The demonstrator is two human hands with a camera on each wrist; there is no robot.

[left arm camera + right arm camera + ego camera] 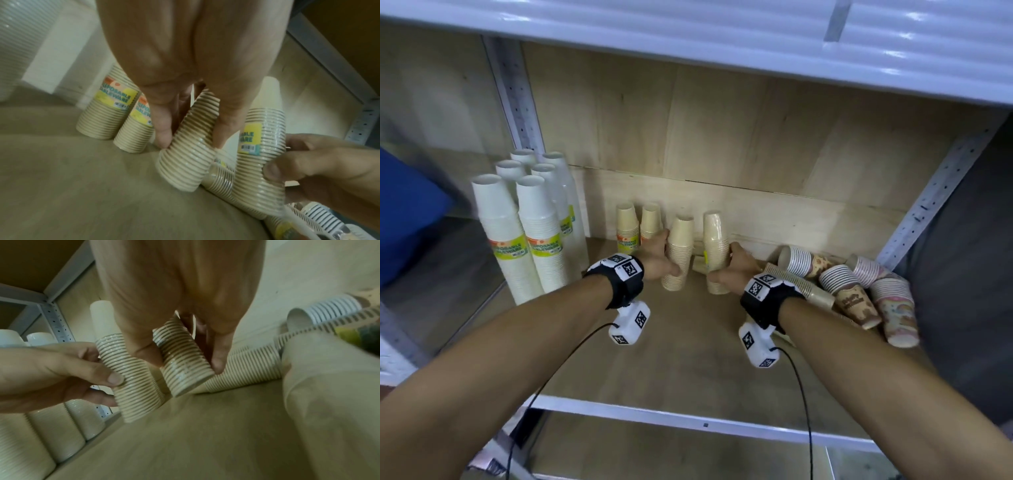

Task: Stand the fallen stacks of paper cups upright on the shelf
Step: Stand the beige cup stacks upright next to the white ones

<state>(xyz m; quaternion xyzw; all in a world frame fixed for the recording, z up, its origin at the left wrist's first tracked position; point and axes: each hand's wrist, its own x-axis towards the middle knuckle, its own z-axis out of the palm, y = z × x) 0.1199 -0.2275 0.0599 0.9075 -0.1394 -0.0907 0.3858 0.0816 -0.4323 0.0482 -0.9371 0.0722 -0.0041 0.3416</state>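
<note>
My left hand [667,264] grips a beige cup stack [680,246], which stands rim-down and leans slightly; thumb and fingers [224,129] wrap its ribbed middle [183,155]. Just to its right, my right hand [723,270] holds a second, wrapped beige stack [715,245], nearly upright; the right wrist view shows it [183,368] between thumb and fingers. One beige stack [222,178] lies fallen between and behind them. Another fallen beige stack [803,291] lies under my right wrist. Patterned stacks [851,294] lie on their sides at the right.
Two short beige stacks [627,226] stand upright behind my left hand. Several tall white stacks [517,226] stand at the left by the metal upright [517,96]. The upper shelf [722,37] hangs low overhead. The shelf board [688,359] in front shows bare wood.
</note>
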